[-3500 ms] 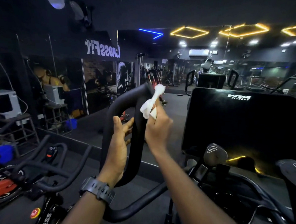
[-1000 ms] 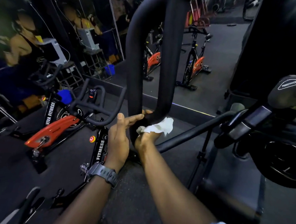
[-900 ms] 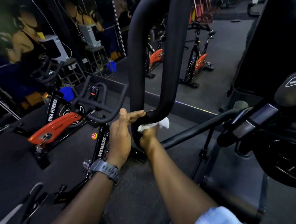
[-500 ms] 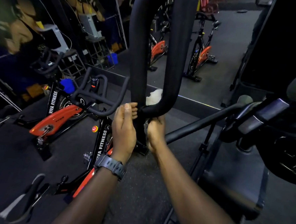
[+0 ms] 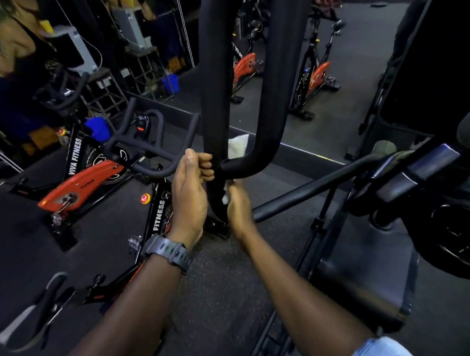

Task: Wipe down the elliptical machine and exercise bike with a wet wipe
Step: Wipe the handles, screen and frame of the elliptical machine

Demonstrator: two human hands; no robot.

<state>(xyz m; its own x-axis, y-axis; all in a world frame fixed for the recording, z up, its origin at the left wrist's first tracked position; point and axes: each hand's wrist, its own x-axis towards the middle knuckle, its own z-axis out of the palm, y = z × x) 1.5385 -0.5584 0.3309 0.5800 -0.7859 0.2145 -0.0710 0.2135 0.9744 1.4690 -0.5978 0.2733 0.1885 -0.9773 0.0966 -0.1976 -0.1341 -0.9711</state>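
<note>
Wiping the elliptical's looped handle (image 5: 221,67); I judge the task early.
My left hand (image 5: 190,191) grips the bar; right hand (image 5: 239,205) presses the wet wipe (image 5: 237,147) at the bend; the exercise bike (image 5: 91,174) waits untouched.

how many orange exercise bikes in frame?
3. One exercise bike stands on the floor at left, beside the left hand. Two more, and, appear beyond the black handle loop, possibly mirror reflections. Others may be hidden behind the loop.
</note>
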